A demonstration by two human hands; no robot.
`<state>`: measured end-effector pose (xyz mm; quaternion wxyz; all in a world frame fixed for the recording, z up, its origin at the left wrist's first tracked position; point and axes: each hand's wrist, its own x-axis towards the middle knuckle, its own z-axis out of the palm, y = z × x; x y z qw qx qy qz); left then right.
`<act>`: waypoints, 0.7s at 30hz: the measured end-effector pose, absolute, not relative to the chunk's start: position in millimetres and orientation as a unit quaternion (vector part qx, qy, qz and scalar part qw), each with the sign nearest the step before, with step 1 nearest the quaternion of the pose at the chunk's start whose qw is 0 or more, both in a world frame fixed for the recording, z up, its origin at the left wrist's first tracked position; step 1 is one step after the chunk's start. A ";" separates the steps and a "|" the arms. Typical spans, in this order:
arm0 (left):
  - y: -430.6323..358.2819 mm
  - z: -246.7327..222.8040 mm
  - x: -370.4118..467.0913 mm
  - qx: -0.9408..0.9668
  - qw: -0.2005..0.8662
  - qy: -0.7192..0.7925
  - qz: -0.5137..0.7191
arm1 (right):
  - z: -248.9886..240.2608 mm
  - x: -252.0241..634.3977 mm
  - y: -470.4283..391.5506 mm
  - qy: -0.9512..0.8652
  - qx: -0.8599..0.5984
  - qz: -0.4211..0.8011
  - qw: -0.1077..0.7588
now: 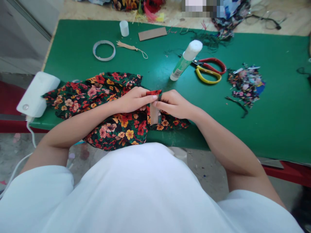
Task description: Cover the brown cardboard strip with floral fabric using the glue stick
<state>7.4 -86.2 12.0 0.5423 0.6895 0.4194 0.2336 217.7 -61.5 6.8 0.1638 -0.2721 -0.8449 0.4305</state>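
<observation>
A dark floral fabric [111, 129] with red, yellow and pink flowers lies bunched along the front of the green table. My left hand [137, 99] grips it, thumb pressed along a folded edge. Opposite, my right hand [173, 104] pinches the same fold, its thumb close to the left one. Between and below the thumbs shows a flat tan strip [154, 115], perhaps card, with fabric along its sides. The fingers under the fold are hidden. A glue stick [182, 64] with a white cap stands just beyond my right hand.
Red-and-yellow-handled scissors [211, 70] lie beyond the glue stick, with fabric scraps [247, 84] to their right. A tape ring [104, 50], a tassel [130, 47], a white cap [124, 28] and a brown card strip [152, 33] lie further back. A white corded device [36, 94] sits left.
</observation>
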 end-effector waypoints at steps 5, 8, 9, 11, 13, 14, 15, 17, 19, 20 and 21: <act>-86.3 11.4 7.5 0.689 0.541 0.422 0.236 | 7.5 217.6 -61.9 -0.843 -0.280 0.432 0.155; -86.5 12.3 7.7 0.689 0.540 0.424 0.233 | 8.4 217.2 -62.1 -0.842 -0.284 0.433 0.152; -86.5 12.5 7.6 0.689 0.539 0.425 0.232 | 8.5 217.1 -62.1 -0.842 -0.284 0.434 0.152; -86.4 12.5 7.4 0.688 0.542 0.424 0.231 | 8.0 217.2 -61.8 -0.842 -0.279 0.434 0.156; -86.0 11.5 6.8 0.684 0.549 0.420 0.233 | 7.1 217.5 -61.4 -0.844 -0.273 0.431 0.164; -85.7 10.9 6.5 0.680 0.555 0.418 0.235 | 6.7 217.7 -61.2 -0.845 -0.270 0.430 0.169; -85.4 10.2 6.1 0.675 0.561 0.417 0.238 | 6.5 217.8 -61.0 -0.845 -0.266 0.430 0.174; -84.5 9.4 5.4 0.667 0.571 0.413 0.244 | 6.3 218.1 -60.6 -0.843 -0.259 0.436 0.178; -83.8 9.6 5.1 0.665 0.575 0.406 0.250 | 6.3 218.4 -60.1 -0.840 -0.256 0.444 0.176; -83.7 10.0 5.2 0.666 0.575 0.403 0.252 | 6.2 218.6 -59.9 -0.838 -0.258 0.448 0.175; -83.6 10.4 5.4 0.667 0.574 0.402 0.253 | 6.0 218.7 -59.7 -0.835 -0.261 0.451 0.175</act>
